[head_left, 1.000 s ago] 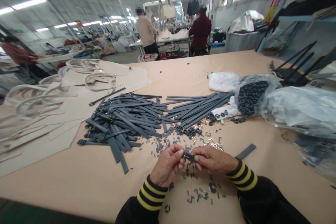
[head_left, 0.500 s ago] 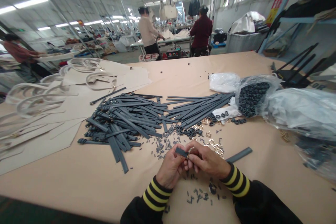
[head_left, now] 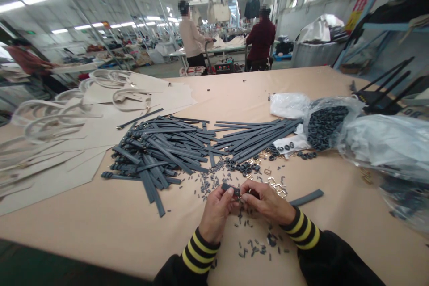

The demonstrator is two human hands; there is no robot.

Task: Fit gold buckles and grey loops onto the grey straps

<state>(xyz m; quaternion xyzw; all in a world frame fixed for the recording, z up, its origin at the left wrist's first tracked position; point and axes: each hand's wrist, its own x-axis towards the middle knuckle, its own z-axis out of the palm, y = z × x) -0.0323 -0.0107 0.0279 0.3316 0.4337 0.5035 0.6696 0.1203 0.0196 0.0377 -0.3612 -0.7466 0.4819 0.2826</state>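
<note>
"What showed at your end?"
"I had the desk [head_left: 130, 219], then a heap of dark straps [head_left: 164, 147]."
"And closer in?"
"The left hand [head_left: 216, 214] had its fingers clamped on a dark piece [head_left: 229, 187], above the desk. The right hand [head_left: 266, 201] was at the piece's end; whether its fingers gripped, I couldn't tell."
"Smallest?"
"Gold buckles [head_left: 276, 187] lay just beyond the right hand, tiny dark bits [head_left: 207, 183] nearby."

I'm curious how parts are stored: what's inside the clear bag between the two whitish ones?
Many small dark loops show in the clear bag; anything deeper in the pile is covered.
</note>
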